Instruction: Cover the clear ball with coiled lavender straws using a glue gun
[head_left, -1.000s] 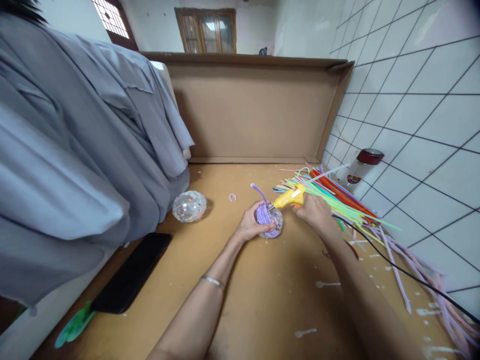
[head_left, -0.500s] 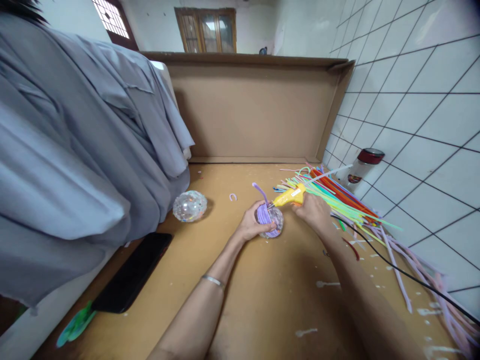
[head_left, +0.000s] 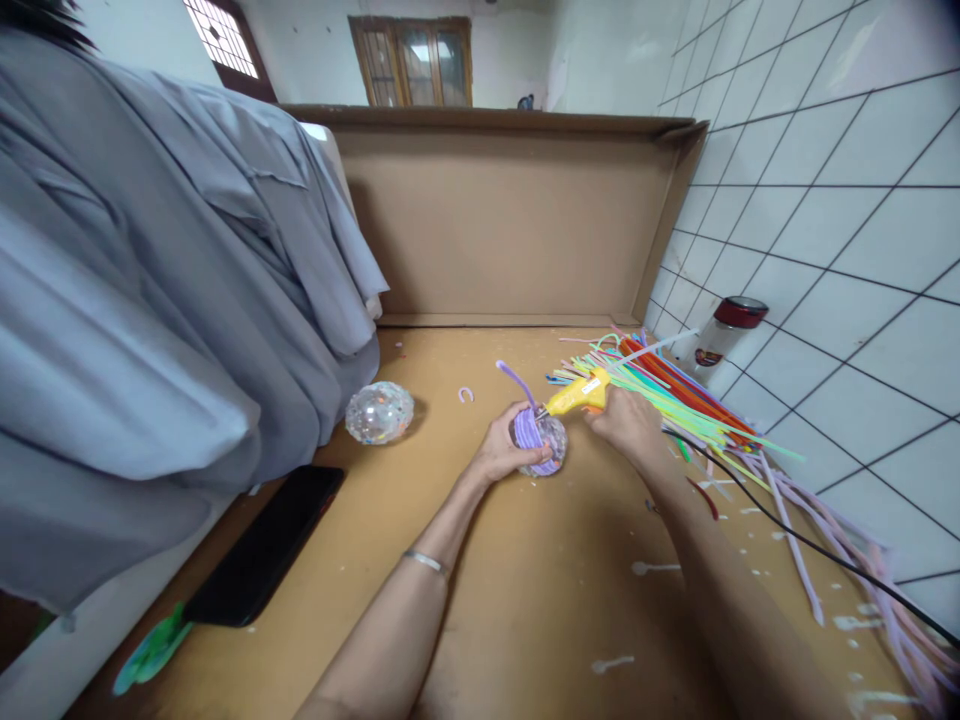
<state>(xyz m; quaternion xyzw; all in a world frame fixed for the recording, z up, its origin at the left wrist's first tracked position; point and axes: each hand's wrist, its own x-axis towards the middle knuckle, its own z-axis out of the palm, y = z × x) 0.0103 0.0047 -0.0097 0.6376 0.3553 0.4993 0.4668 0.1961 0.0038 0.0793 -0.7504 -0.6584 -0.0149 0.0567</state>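
My left hand (head_left: pixel 504 446) is wrapped round a clear faceted ball (head_left: pixel 556 436) just above the table. Purple pipe cleaner (head_left: pixel 527 430) is wound in rows over the ball's left part, and its loose end sticks up to the upper left. In my right hand (head_left: pixel 628 418) is a yellow hot glue gun (head_left: pixel 577 393), with a pale glue stick (head_left: pixel 660 345) poking out of its back. The gun's metal nozzle meets the top of the wound rows, close to where the loose end rises. My left fingers behind the ball are partly hidden.
Left of my hands sits a second clear ball (head_left: pixel 380 412), with a small curled pipe cleaner piece (head_left: pixel 466 395) nearby. A black phone (head_left: pixel 266 545) lies at left. Many coloured pipe cleaners (head_left: pixel 675 400), a jar (head_left: pixel 724 335) and a black cord (head_left: pixel 795 545) lie along the tiled wall.
The loose end of the purple pipe cleaner has tipped further left. Both hands, the ball and the glue gun stay almost in place.
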